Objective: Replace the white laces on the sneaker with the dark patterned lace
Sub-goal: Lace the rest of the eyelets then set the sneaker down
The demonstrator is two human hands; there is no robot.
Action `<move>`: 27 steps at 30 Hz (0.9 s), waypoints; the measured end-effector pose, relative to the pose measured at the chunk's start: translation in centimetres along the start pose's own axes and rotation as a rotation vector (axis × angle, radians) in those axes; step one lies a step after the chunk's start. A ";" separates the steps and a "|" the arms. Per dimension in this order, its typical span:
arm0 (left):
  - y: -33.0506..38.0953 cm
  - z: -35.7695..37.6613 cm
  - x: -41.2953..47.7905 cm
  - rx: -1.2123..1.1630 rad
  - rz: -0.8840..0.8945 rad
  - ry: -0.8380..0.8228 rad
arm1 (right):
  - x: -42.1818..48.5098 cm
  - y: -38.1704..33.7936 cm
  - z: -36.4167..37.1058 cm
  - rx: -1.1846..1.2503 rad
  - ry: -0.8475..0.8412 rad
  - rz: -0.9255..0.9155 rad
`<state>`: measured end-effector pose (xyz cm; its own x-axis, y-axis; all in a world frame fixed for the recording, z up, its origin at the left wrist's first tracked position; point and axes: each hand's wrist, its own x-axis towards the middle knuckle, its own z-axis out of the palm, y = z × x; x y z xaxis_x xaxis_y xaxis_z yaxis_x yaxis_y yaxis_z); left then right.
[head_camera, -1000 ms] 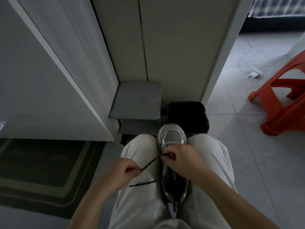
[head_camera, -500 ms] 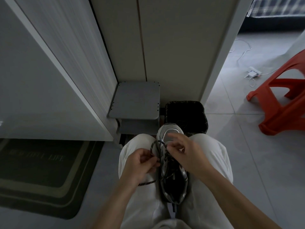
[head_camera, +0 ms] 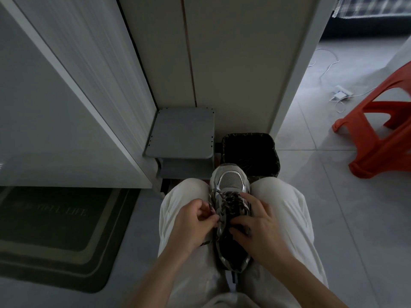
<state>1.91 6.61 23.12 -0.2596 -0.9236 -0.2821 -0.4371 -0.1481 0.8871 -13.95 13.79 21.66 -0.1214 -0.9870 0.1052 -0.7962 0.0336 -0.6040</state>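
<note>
**Sneaker wedged between your legs, both hands on it**

At your far left, the dark rectangular doormat (head_camera: 55, 230) lies on the floor. The fingers of your left hand (head_camera: 191, 223) are together, pinching the dark patterned lace (head_camera: 231, 200) at the left rim of the grey-and-silver mesh sneaker (head_camera: 231, 181). The sneaker sits toe-away between your pale trouser legs (head_camera: 289, 207). Your right hand (head_camera: 260, 227) curls its fingers over the sneaker's opening. The black lined bin (head_camera: 249, 147) stands just past the toe. Open grey tile floor (head_camera: 333, 218) runs right to the red plastic stool (head_camera: 382, 130).

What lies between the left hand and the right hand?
In the head view, the sneaker with the dark patterned lace lies between left hand and right hand.
</note>
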 end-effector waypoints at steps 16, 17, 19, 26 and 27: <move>-0.1 0.5 0.5 0.170 0.007 0.019 | 0.8 -0.8 1.0 0.047 -0.003 0.032; -0.2 0.6 0.5 0.146 -0.004 0.007 | 0.8 -0.7 1.1 0.049 0.005 0.031; -0.5 1.0 0.4 0.095 -0.028 -0.036 | 0.7 -0.7 1.1 0.056 0.012 0.041; -1.3 0.8 0.0 0.121 0.020 -0.224 | 0.6 -0.1 0.4 0.045 0.029 -0.041; -1.4 0.7 0.0 0.128 0.027 -0.207 | 0.5 0.0 0.1 0.030 0.033 -0.070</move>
<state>1.89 7.02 21.62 -0.4375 -0.8326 -0.3396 -0.5299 -0.0665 0.8455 -13.94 13.27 21.64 -0.0854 -0.9811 0.1735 -0.7857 -0.0408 -0.6173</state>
